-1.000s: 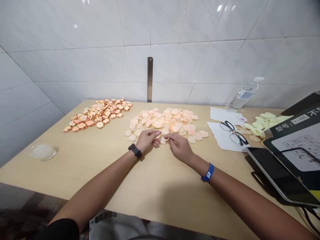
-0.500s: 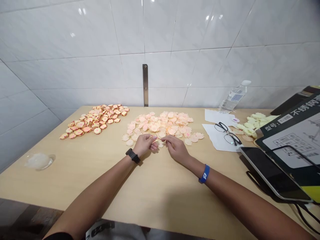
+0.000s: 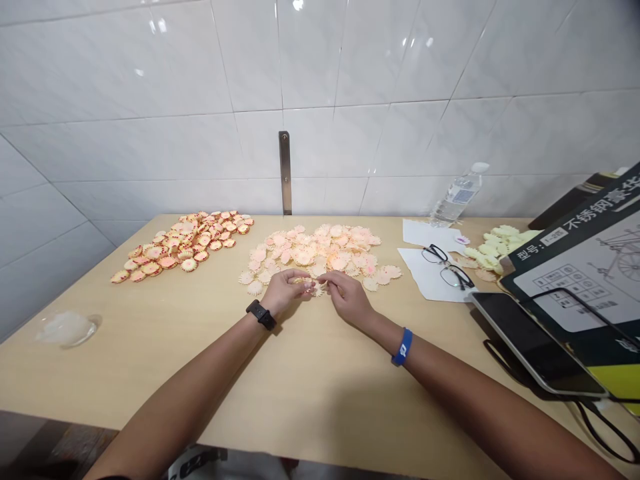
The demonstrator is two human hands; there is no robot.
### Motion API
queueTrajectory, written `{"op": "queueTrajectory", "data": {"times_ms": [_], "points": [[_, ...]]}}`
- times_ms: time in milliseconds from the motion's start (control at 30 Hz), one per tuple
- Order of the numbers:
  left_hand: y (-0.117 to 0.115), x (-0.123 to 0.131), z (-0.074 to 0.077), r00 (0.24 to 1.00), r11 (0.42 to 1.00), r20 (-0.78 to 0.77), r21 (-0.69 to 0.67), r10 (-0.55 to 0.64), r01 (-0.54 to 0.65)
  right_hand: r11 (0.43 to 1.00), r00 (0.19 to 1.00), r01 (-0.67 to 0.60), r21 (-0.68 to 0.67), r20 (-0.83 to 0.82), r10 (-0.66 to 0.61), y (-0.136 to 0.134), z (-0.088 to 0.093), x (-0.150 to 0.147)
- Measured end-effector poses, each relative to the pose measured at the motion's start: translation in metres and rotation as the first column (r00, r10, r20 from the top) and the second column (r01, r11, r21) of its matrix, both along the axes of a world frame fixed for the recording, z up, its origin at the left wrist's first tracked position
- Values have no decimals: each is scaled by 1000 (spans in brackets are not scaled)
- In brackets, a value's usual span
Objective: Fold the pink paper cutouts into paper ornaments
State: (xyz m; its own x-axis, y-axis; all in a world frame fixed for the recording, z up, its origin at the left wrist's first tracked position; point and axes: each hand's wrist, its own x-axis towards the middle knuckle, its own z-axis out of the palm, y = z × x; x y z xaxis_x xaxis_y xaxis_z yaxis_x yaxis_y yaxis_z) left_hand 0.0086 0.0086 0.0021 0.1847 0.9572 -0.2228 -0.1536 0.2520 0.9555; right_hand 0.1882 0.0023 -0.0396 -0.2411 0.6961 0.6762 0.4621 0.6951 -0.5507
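My left hand (image 3: 285,291) and my right hand (image 3: 347,298) meet in front of the table's middle, their fingertips pinching a small pale paper flower (image 3: 309,285). Most of that piece is hidden by my fingers. Just beyond them lies a spread heap of pale peach scalloped flowers (image 3: 315,253), touching my left fingers' side. Farther left sits a heap of orange-red rimmed flowers (image 3: 183,247), and a heap of pale yellow pieces (image 3: 500,243) lies at the far right.
The light wooden table (image 3: 320,387) meets a white tiled wall with a metal bracket (image 3: 285,173). On the right are a water bottle (image 3: 457,197), glasses (image 3: 447,272) on white paper (image 3: 430,283), a tablet (image 3: 535,343) and a printed box (image 3: 575,267). A clear plastic lump (image 3: 67,330) lies left.
The whole scene has shifted slightly left and down in view as my head moved. My hands have drawn closer, with their fingertips now together on the small flower.
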Motion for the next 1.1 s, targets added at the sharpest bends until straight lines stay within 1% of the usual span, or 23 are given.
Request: {"op": "queueTrajectory", "data": {"times_ms": [100,167,267,333,467,533,633,733,800,867,933,967,1033,1100], "points": [[-2,1,4,992,999,-120,39,41,-36,1000,1000,-3,3,-25,3,-3,2,-2],[-3,2,5,984,998,-174,55,44,-34,1000,999,-7,-13,-45,6,-6,4,-4],[-5,3,3,976,997,-219,70,-19,35,997,998,-50,-65,-47,47,-8,5,-8],[-6,4,0,967,992,-253,106,-46,75,994,996,-82,-76,-35,79,-8,5,-8],[-6,4,-4,934,965,-355,235,-27,117,994,993,-110,-20,-34,109,-7,2,-7],[-6,4,-4,919,955,-395,274,1,116,994,993,-113,2,-21,113,-7,2,-6],[-7,4,-3,911,943,-412,314,34,107,994,994,-104,29,28,103,-6,1,-7],[-8,4,-6,894,911,-444,389,56,136,994,994,-81,68,73,76,-7,2,-9],[-8,3,-9,871,883,-488,433,59,183,995,994,-64,80,97,56,-8,3,-9],[-8,2,-12,837,853,-544,463,57,243,996,990,-54,67,130,45,-9,3,-9],[-7,0,-13,811,837,-583,468,53,282,998,988,-48,39,150,42,-10,4,-9],[-7,-1,-12,810,836,-585,463,40,293,999,988,-46,25,147,42,-10,4,-9],[-5,-2,-9,839,852,-544,434,-12,293,999,993,-39,-2,113,39,-10,4,-9],[-4,-4,-4,893,887,-434,358,-119,293,999,998,-18,-26,67,19,-8,3,-9]]}}
